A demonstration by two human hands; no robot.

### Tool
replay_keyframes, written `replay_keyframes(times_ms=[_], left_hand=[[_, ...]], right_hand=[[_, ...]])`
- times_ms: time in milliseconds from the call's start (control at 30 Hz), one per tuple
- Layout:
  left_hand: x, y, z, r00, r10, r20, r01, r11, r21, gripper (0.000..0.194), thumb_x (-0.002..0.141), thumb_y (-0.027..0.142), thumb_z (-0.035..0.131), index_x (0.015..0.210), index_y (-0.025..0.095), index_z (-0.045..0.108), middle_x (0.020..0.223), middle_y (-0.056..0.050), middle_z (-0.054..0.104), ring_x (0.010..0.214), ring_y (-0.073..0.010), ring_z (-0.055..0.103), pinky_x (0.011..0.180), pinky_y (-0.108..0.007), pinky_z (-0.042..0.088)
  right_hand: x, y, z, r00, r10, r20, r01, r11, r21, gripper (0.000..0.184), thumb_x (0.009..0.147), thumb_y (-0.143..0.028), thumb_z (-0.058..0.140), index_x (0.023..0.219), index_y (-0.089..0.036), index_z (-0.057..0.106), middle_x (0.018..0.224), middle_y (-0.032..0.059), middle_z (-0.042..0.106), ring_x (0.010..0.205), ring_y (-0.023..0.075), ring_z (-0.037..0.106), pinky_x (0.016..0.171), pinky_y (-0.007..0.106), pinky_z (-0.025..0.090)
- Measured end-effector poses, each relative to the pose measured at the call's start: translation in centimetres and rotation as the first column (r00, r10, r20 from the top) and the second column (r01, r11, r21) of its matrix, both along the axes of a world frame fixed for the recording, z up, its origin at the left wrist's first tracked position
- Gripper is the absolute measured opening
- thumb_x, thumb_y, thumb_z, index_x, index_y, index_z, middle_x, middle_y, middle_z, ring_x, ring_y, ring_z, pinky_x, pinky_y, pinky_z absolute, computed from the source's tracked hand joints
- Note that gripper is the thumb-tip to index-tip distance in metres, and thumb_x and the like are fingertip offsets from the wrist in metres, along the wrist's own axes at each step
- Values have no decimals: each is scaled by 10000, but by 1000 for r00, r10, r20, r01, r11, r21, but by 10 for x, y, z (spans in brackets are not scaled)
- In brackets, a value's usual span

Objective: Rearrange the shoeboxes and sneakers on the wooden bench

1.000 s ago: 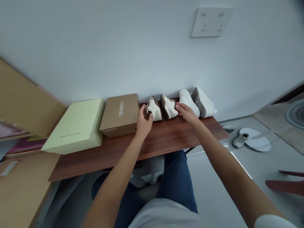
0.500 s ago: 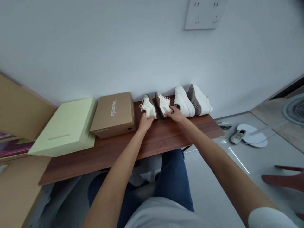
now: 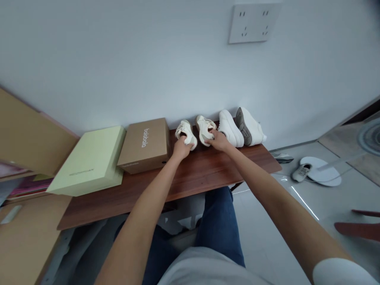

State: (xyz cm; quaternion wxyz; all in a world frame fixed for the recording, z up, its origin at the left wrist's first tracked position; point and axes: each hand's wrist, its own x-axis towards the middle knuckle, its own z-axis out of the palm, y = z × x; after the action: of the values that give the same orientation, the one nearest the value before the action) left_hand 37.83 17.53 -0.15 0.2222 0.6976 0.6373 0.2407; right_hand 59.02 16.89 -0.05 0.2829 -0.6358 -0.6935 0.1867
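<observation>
Two small cream sneakers stand side by side on the brown wooden board (image 3: 204, 170), toes toward the wall. My left hand (image 3: 181, 149) grips the heel of the left small sneaker (image 3: 185, 130), thumb on its right side. Around the heel of the right small sneaker (image 3: 203, 127) my right hand (image 3: 219, 141) is closed, thumb and fingers on either side. Just right of that hand sits a larger white shoe (image 3: 230, 128). Its mate, another white shoe (image 3: 252, 128), lies on its side with the grey sole facing left.
A brown shoebox (image 3: 145, 142) and a pale green box (image 3: 92, 154) sit left of the sneakers. Behind is a wall with a socket plate (image 3: 251, 23). On the floor at right are a fan base (image 3: 326, 172), a loose shoe (image 3: 302, 172) and red chair legs (image 3: 356, 229).
Both small sneakers have gone from tilted, soles partly showing, to standing upright on their soles. My hands stay at their heels. The camera view has shifted slightly.
</observation>
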Motion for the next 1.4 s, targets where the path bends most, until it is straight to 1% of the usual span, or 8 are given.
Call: replay_keyframes(times_ms=[67,167,333,500,700,1067,1233,1400], left_hand=[[-1,0,15,983,-44,-180,47,999,13,427,826,335,672,1215,176,596,1214,-164,669,1149,-315,619,932,-378,470],[1,-2,31,907,-85,-413,98,995,10,449,833,335,665,1245,185,570,1262,-195,631,1209,-354,578,956,-433,461],[13,-5,37,813,-88,-575,107,994,0,442,857,282,619,1271,142,550,1257,-232,615,1224,-359,561,981,-470,449],[19,-8,32,786,-83,-613,94,995,-15,449,857,239,601,1287,123,545,1285,-237,604,1235,-345,553,996,-453,440],[23,-9,27,798,-85,-597,65,996,-55,442,864,208,562,1297,126,542,1276,-229,616,1248,-334,548,1007,-443,433],[26,-6,21,818,-89,-569,44,995,-91,408,868,169,526,1270,107,556,1288,-231,606,1245,-335,553,1013,-445,438],[26,-12,27,788,-104,-606,74,994,-76,433,874,209,563,1294,110,535,1333,-231,575,1259,-334,531,1006,-439,443],[36,-26,45,788,-91,-609,172,982,76,438,890,241,571,1305,113,512,1321,-222,570,1274,-350,496,1023,-446,412]], right_hand=[[-2,-2,12,991,19,131,-21,1000,14,412,837,-321,705,1203,-166,598,1168,114,686,1081,243,638,929,340,476],[-9,-4,28,942,60,331,-61,998,-8,449,855,-356,688,1246,-169,570,1202,153,672,1123,283,624,919,362,480],[-26,-3,41,818,122,562,-88,992,-87,445,873,-325,659,1274,-171,545,1245,184,653,1141,305,615,901,387,492],[-36,0,36,761,177,625,-127,984,-125,426,878,-282,648,1270,-148,548,1299,215,619,1165,314,606,899,399,499],[-44,-1,29,758,200,621,-131,979,-156,395,892,-276,622,1254,-131,561,1305,235,614,1163,321,612,891,394,508],[-50,-2,24,786,213,581,-125,974,-187,378,890,-255,630,1244,-140,567,1305,210,625,1203,303,589,918,374,499],[-50,-6,29,795,202,572,-132,978,-162,420,881,-272,650,1268,-148,543,1321,201,606,1206,305,574,926,373,491],[-37,-14,45,828,137,543,-140,989,-37,400,930,-337,577,1288,-164,532,1327,188,578,1188,319,553,933,394,473]])
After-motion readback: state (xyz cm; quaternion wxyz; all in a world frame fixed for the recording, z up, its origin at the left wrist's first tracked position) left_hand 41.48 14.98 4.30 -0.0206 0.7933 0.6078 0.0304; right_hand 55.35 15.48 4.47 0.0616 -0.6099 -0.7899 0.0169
